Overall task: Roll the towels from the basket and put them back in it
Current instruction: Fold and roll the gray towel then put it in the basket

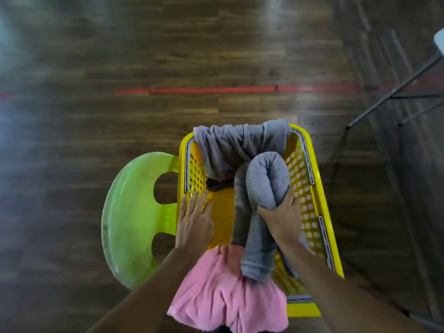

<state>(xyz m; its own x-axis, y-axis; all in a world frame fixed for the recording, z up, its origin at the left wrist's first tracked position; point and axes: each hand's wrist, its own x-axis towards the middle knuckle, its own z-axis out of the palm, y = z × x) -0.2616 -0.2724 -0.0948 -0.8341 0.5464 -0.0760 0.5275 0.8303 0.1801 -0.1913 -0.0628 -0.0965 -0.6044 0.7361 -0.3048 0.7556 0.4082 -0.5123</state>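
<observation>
Head view looked straight down on a dark wood plank floor (96,121) crossed by a red tape line (211,90). At the left stood a pale green plastic chair (129,219), its edge hidden behind a yellow perforated plastic basket (310,179). The left hand (194,222) lay flat against the basket's left wall, its grip spread with straight fingers and holding nothing. A crumpled pink terry towel (223,292) hung over the near rim. A loose grey terry towel (235,143) was draped over the far rim and fell inside. To its right, inside the basket, a rolled grey terry towel (266,183) bent over, its lower end resting on the pink one. The right hand (281,219) had its grip wrapped round the roll's middle, fingers and thumb curled. At the far right stood dark metal folding legs (396,92).
</observation>
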